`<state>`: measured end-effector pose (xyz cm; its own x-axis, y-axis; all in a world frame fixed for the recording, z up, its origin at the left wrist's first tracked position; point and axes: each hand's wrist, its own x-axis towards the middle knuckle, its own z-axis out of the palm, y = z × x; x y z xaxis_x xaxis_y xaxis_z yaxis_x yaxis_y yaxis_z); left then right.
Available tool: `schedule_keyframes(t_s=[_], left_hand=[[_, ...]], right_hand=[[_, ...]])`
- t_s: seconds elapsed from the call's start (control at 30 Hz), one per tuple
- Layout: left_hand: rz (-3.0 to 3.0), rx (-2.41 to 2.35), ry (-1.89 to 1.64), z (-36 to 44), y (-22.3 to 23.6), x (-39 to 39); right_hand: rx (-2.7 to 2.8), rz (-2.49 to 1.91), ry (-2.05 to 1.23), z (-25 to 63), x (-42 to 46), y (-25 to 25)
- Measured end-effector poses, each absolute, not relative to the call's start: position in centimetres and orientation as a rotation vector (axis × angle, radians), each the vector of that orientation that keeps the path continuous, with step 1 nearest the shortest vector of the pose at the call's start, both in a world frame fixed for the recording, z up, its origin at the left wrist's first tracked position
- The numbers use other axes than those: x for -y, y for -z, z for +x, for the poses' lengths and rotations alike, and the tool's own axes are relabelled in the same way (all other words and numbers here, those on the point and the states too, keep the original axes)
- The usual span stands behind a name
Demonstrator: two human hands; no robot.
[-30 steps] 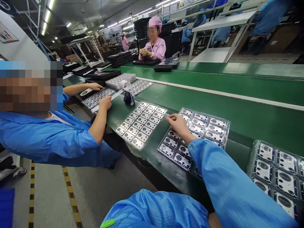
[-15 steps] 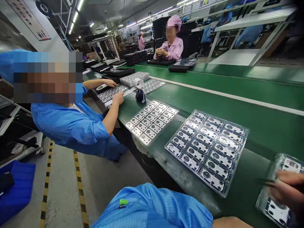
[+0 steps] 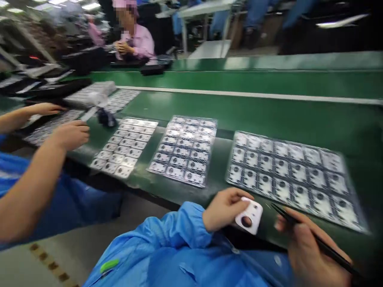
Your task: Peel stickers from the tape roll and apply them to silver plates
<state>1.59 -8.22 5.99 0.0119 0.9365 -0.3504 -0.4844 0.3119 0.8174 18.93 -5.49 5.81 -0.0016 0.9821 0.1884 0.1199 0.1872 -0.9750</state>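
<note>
My left hand [image 3: 224,209] pinches a small white plate [image 3: 255,213] by its edge, in front of the bench edge. The plate has rounded corners, one large round hole and smaller holes. In my right hand [image 3: 311,249] is a pair of black tweezers [image 3: 289,218], held like a pen. Their tips point at the plate and are a short way to its right, apart from it. Just beyond both hands lies a clear tray [image 3: 352,189] with rows of similar pale plates.
More trays of plates lie to the left, a middle tray [image 3: 167,176] and a farther one [image 3: 138,162], on the green bench [image 3: 269,115]. A co-worker's arm [image 3: 44,167] reaches in at left, near a dark roll [image 3: 106,118]. A person in pink [image 3: 143,42] sits across.
My view has swung right, and the trays have shifted left in it. My left hand now shows, with the white plate in it. My right hand is clear of the right tray.
</note>
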Motion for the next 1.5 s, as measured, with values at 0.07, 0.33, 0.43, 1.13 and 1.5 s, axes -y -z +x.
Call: schedule_keyframes(t_s=[0.07,0.33,0.43,1.13,1.5], left_hand=[[0.538,-1.034,-1.220,1.8,-7.3,7.5],[0.701,-1.170,-1.137,3.4,-8.7,6.4],[0.783,-1.234,-1.127,4.0,-8.7,6.5],[1.094,-1.408,-0.986,4.9,-8.5,6.6],[0.978,-1.323,-0.988,4.8,-8.3,6.5]], right_hand=[[1.374,-1.116,-0.996,19.5,6.0,-6.2],[1.807,-0.837,-0.764,21.1,5.2,-7.3],[1.891,-0.784,-0.616,21.1,4.9,-7.5],[1.870,-0.930,-0.796,22.4,4.4,-6.7],[1.136,-1.000,-1.552,21.7,3.9,-3.8]])
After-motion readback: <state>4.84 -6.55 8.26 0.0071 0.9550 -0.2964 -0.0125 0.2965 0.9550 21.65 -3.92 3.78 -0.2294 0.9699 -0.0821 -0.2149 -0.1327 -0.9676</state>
